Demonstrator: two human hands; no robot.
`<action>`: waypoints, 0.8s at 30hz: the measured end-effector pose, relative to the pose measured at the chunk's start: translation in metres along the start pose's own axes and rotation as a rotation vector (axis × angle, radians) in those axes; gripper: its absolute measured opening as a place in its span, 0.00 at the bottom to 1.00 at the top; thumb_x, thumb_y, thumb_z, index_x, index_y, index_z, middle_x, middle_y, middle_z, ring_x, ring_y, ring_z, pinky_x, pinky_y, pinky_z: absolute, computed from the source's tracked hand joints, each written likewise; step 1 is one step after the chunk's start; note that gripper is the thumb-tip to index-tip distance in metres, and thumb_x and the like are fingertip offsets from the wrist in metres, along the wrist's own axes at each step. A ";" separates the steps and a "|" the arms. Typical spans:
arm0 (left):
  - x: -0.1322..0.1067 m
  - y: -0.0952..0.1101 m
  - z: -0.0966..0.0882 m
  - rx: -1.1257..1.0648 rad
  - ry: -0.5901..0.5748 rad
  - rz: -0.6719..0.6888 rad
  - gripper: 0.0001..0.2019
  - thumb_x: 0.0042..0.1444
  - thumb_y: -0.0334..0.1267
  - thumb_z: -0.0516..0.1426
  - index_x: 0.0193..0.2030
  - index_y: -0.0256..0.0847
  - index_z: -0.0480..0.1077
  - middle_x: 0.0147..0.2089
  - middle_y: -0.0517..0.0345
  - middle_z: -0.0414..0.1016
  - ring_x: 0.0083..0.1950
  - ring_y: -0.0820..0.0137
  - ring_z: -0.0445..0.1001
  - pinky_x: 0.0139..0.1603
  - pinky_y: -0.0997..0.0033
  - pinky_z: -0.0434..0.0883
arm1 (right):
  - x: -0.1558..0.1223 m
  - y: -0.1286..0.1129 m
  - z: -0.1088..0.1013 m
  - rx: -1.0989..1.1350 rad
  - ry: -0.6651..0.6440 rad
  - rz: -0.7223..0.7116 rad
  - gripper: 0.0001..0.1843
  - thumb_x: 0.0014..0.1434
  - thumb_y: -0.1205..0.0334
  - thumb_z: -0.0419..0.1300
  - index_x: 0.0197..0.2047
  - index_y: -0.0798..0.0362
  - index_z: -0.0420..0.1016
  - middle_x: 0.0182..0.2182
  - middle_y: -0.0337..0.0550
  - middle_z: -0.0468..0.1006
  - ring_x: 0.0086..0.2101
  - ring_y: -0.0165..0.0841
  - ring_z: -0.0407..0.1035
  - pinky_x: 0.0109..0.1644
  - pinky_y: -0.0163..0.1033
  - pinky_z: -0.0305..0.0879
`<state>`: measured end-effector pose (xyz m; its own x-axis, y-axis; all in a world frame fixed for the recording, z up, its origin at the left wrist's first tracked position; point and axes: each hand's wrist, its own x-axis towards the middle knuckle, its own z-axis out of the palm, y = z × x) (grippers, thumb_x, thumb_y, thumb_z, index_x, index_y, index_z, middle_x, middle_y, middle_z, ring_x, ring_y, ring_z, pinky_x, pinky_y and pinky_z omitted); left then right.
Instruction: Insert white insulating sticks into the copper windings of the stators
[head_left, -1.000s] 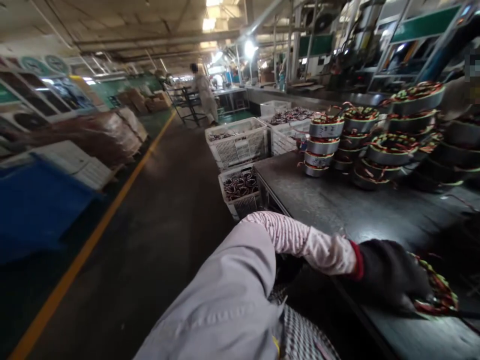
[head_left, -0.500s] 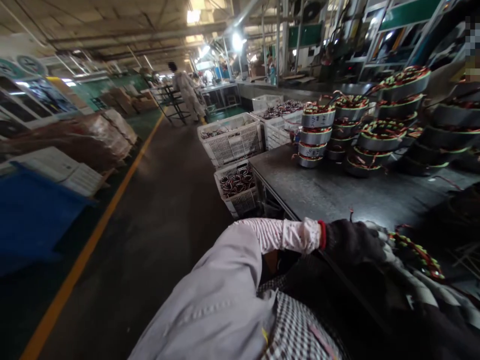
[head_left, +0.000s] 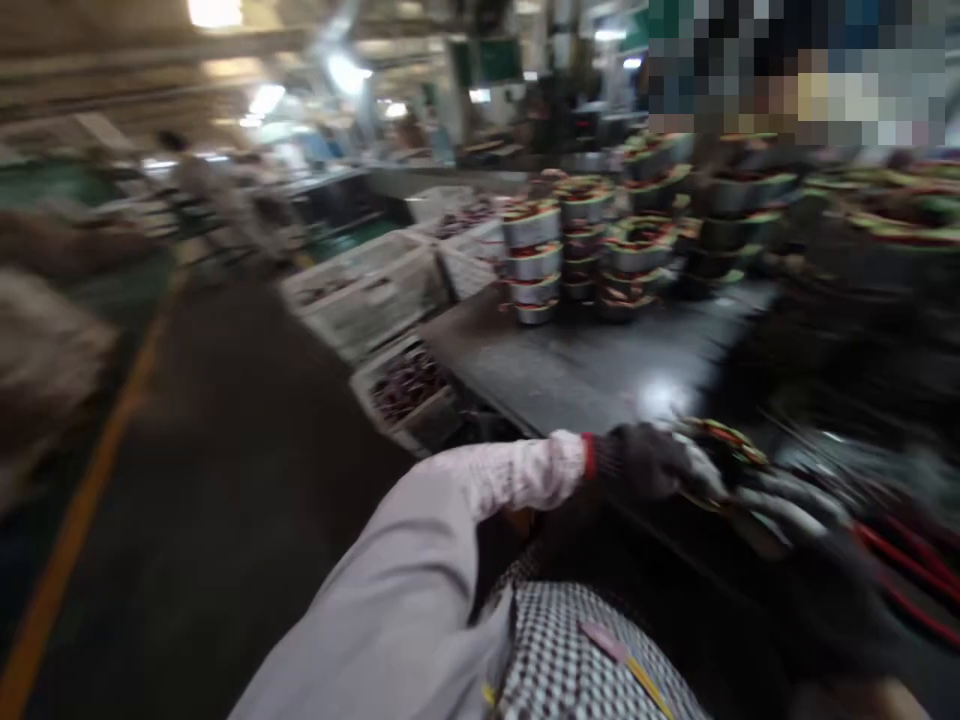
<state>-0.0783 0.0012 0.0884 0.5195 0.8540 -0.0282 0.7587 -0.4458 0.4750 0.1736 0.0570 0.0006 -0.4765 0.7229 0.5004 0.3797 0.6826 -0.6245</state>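
The view is smeared by motion. My left hand (head_left: pixel 645 462), in a dark glove with a red cuff, is closed over the near edge of a wound stator ring (head_left: pixel 726 438) with red and green windings. The ring lies at the front edge of the dark worktable (head_left: pixel 570 370). My right hand (head_left: pixel 791 505), in a grey-tipped glove, reaches in from the right and touches the same ring. Its fingers are too blurred to read. Red wires (head_left: pixel 904 560) trail off to the right of it.
Stacks of stator rings (head_left: pixel 592 250) crowd the table's far side. White crates (head_left: pixel 375 300) with coils stand on the floor left of the table. An aisle with a yellow line (head_left: pixel 82 500) runs along the left. A person's blurred figure stands at the upper right.
The camera has swung right and blurred. My left hand has stayed on the ring, and my right hand has come onto it from the right.
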 end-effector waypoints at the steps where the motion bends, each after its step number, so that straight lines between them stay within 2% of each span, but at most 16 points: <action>1: -0.003 0.004 0.011 -0.065 0.045 0.035 0.16 0.69 0.31 0.64 0.59 0.44 0.89 0.69 0.53 0.89 0.74 0.64 0.84 0.85 0.66 0.71 | -0.009 -0.008 -0.003 0.056 0.024 0.040 0.09 0.67 0.45 0.67 0.45 0.27 0.91 0.49 0.46 0.91 0.54 0.60 0.88 0.64 0.72 0.85; 2: -0.007 0.007 0.022 -0.118 0.145 0.005 0.16 0.67 0.36 0.68 0.60 0.44 0.88 0.67 0.50 0.90 0.72 0.58 0.86 0.85 0.55 0.73 | -0.016 -0.015 -0.005 0.104 0.057 0.085 0.09 0.66 0.46 0.69 0.45 0.31 0.92 0.51 0.47 0.91 0.55 0.59 0.87 0.63 0.72 0.85; 3: -0.010 0.006 0.033 -0.165 0.243 -0.034 0.19 0.63 0.41 0.72 0.60 0.46 0.87 0.64 0.51 0.91 0.69 0.54 0.87 0.84 0.47 0.75 | -0.021 -0.019 -0.008 0.128 0.117 0.158 0.10 0.65 0.45 0.71 0.48 0.34 0.91 0.53 0.48 0.90 0.55 0.58 0.87 0.64 0.70 0.85; 4: -0.011 0.003 0.043 -0.196 0.371 -0.098 0.16 0.62 0.41 0.72 0.57 0.50 0.87 0.59 0.55 0.93 0.65 0.51 0.89 0.83 0.40 0.76 | -0.024 -0.020 -0.012 0.157 0.209 0.250 0.13 0.65 0.45 0.72 0.49 0.37 0.91 0.51 0.49 0.90 0.52 0.56 0.87 0.61 0.67 0.86; 5: -0.011 -0.002 0.051 -0.221 0.522 -0.163 0.10 0.63 0.41 0.70 0.50 0.52 0.87 0.53 0.59 0.94 0.62 0.50 0.89 0.83 0.33 0.75 | -0.025 -0.016 -0.018 0.175 0.337 0.351 0.15 0.65 0.44 0.72 0.51 0.39 0.89 0.46 0.48 0.90 0.45 0.51 0.87 0.53 0.62 0.88; 6: -0.009 -0.007 0.058 -0.245 0.603 -0.176 0.04 0.64 0.42 0.69 0.45 0.54 0.86 0.49 0.62 0.93 0.58 0.50 0.90 0.83 0.28 0.74 | -0.026 -0.009 -0.029 0.174 0.471 0.435 0.18 0.66 0.42 0.71 0.52 0.42 0.88 0.42 0.46 0.89 0.40 0.47 0.85 0.48 0.58 0.87; 8: -0.003 -0.012 0.067 -0.284 0.650 -0.163 0.02 0.64 0.42 0.68 0.38 0.55 0.84 0.44 0.64 0.92 0.52 0.49 0.89 0.82 0.24 0.74 | -0.027 0.008 -0.060 0.082 0.712 0.568 0.19 0.68 0.42 0.68 0.52 0.47 0.84 0.38 0.43 0.87 0.33 0.39 0.80 0.43 0.50 0.83; 10: 0.004 -0.014 0.067 -0.296 0.606 -0.124 0.03 0.61 0.41 0.67 0.36 0.54 0.83 0.41 0.64 0.92 0.49 0.51 0.89 0.81 0.25 0.75 | -0.023 0.025 -0.098 -0.086 0.830 0.659 0.16 0.68 0.47 0.67 0.50 0.50 0.81 0.40 0.46 0.88 0.37 0.38 0.80 0.49 0.49 0.81; 13: 0.015 -0.018 0.056 -0.295 0.538 -0.078 0.03 0.59 0.38 0.68 0.35 0.53 0.83 0.41 0.65 0.92 0.51 0.53 0.88 0.83 0.31 0.73 | 0.001 0.045 -0.148 -0.241 0.829 0.743 0.14 0.67 0.57 0.71 0.52 0.55 0.82 0.48 0.54 0.90 0.45 0.39 0.81 0.60 0.51 0.76; 15: 0.021 -0.023 0.050 -0.292 0.520 -0.068 0.02 0.59 0.39 0.69 0.38 0.52 0.84 0.45 0.63 0.93 0.55 0.54 0.88 0.86 0.34 0.70 | 0.027 0.054 -0.169 -0.290 0.803 0.768 0.17 0.69 0.60 0.70 0.56 0.60 0.83 0.52 0.60 0.90 0.49 0.39 0.81 0.63 0.51 0.73; 19: 0.029 -0.025 0.049 -0.293 0.513 -0.128 0.05 0.58 0.40 0.72 0.41 0.52 0.86 0.47 0.60 0.93 0.60 0.51 0.88 0.87 0.31 0.67 | 0.081 0.066 -0.189 -0.402 0.717 0.789 0.28 0.70 0.57 0.68 0.62 0.74 0.80 0.61 0.68 0.86 0.62 0.43 0.79 0.70 0.51 0.65; 22: 0.034 -0.020 0.052 -0.321 0.516 -0.183 0.02 0.58 0.39 0.72 0.37 0.50 0.85 0.42 0.62 0.92 0.54 0.53 0.89 0.87 0.28 0.64 | 0.111 0.072 -0.197 -0.455 0.612 0.791 0.35 0.71 0.50 0.63 0.56 0.84 0.79 0.62 0.72 0.83 0.68 0.50 0.76 0.71 0.50 0.61; 24: 0.036 -0.015 0.051 -0.325 0.494 -0.192 0.03 0.58 0.36 0.72 0.34 0.49 0.84 0.39 0.64 0.91 0.49 0.56 0.89 0.87 0.28 0.62 | 0.120 0.069 -0.202 -0.474 0.549 0.786 0.35 0.73 0.50 0.59 0.53 0.86 0.80 0.59 0.71 0.84 0.69 0.52 0.76 0.70 0.52 0.62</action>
<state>-0.0513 0.0247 0.0348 0.0834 0.9687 0.2338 0.6216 -0.2340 0.7476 0.3030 0.2128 0.1385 0.4132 0.8470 0.3345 0.7509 -0.1091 -0.6514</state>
